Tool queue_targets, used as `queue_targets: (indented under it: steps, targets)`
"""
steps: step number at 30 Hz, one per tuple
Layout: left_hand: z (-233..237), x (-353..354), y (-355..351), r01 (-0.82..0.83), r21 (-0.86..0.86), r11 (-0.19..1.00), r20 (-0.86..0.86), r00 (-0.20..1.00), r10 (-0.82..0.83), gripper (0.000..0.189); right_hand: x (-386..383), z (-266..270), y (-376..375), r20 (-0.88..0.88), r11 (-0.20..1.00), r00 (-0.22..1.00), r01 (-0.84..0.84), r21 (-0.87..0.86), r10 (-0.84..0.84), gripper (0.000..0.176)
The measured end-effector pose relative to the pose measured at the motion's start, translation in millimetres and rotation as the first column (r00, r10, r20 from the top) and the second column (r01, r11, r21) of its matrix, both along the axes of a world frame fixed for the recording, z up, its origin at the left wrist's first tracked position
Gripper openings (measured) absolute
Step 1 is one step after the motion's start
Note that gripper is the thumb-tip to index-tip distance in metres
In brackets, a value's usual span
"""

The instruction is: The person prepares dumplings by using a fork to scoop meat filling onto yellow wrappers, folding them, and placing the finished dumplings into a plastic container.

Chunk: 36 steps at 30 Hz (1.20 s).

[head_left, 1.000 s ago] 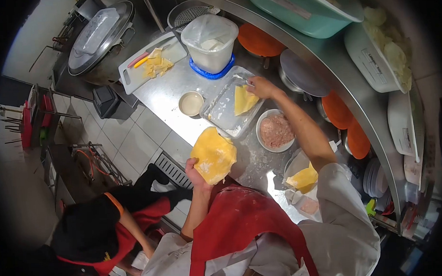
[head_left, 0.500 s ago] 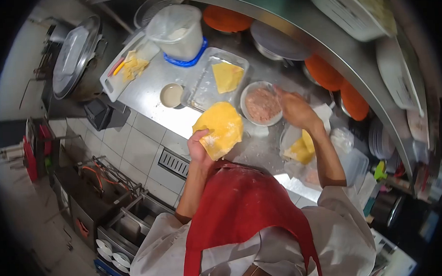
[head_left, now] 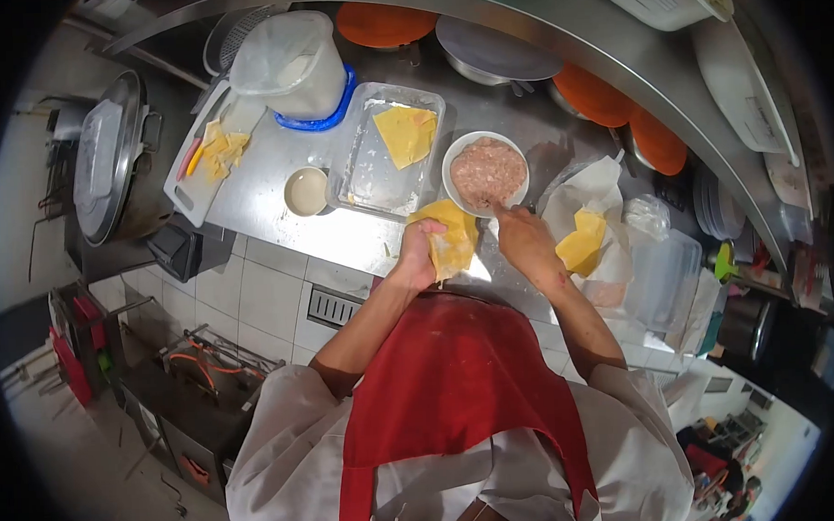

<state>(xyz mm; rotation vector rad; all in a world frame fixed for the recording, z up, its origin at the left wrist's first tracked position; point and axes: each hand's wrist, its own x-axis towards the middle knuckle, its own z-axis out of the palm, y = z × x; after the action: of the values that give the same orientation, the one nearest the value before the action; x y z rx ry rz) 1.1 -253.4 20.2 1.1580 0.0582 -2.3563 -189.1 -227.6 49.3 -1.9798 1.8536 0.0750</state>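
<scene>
1. Left hand (head_left: 418, 251): thumb laid over 1 edge of a yellow dough sheet (head_left: 458, 242), other fingers mostly hidden; the sheet is pinched. Sheet held low at the front edge of the bench (head_left: 272, 183), white powder on its face. Count of layers: cannot tell.
2. Right hand (head_left: 529, 245): knuckles up, fingers close together, reaching over the near rim of a white bowl (head_left: 448, 172) to the meat. Whether they pinch a small tool: cannot tell.
3. Minced meat (head_left: 487, 171): pink, a broad mass in the bowl, ample in quantity; no heap of it visible on the held sheet.
4. Clear tray (head_left: 374, 179): beside the bowl, powder-dusted; holds 1 yellow piece (head_left: 405, 135), lying flat at the far end, no heap of meat visible on it. The near part of the tray is bare but for powder.
5. White paper (head_left: 607, 182): right of the bowl, with folded yellow dough (head_left: 582, 243) on it. Count of pieces: cannot tell.
6. Small round dish (head_left: 305, 192): left of the tray, pale contents.
7. White tub (head_left: 305, 81): behind the dish, a blue lid (head_left: 325, 124) at its base.
8. Cutting board (head_left: 193, 199): far left, bearing cut dough scraps (head_left: 222, 152) and 2 handles, 1 red (head_left: 188, 160), 1 yellow (head_left: 195, 159).
9. State of work, as judged: dough cut, meat minced, both in use; uncovered dough and plentiful meat are at hand.
</scene>
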Motion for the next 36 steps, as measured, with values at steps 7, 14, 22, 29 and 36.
queue_targets:
  steps: [7,14,22,29,36]
  targets:
    - [-8,10,-24,0.13,-0.011,0.991,-0.036,0.991,-0.13,0.045,-17,6,-20,0.159,0.989,0.986,-0.077,0.128,0.057,0.035]
    - [-6,20,-24,0.105,-0.051,0.993,-0.076,0.991,-0.109,0.048,-62,15,-58,0.503,0.792,0.824,-0.116,0.599,-0.26,0.04]
    - [21,39,-6,-0.031,-0.221,0.975,-0.187,0.982,-0.011,0.06,-81,39,-24,0.705,0.748,0.322,0.017,0.663,-0.632,0.043]
    - [30,22,-12,-0.061,-0.27,0.961,-0.35,0.936,-0.039,0.065,-77,45,14,0.792,0.797,-0.083,-0.049,0.602,-0.604,0.036]
    - [41,16,-14,-0.09,-0.271,0.958,-0.432,0.901,-0.038,0.066,-60,45,24,0.864,0.86,-0.001,0.095,0.501,-0.503,0.04]
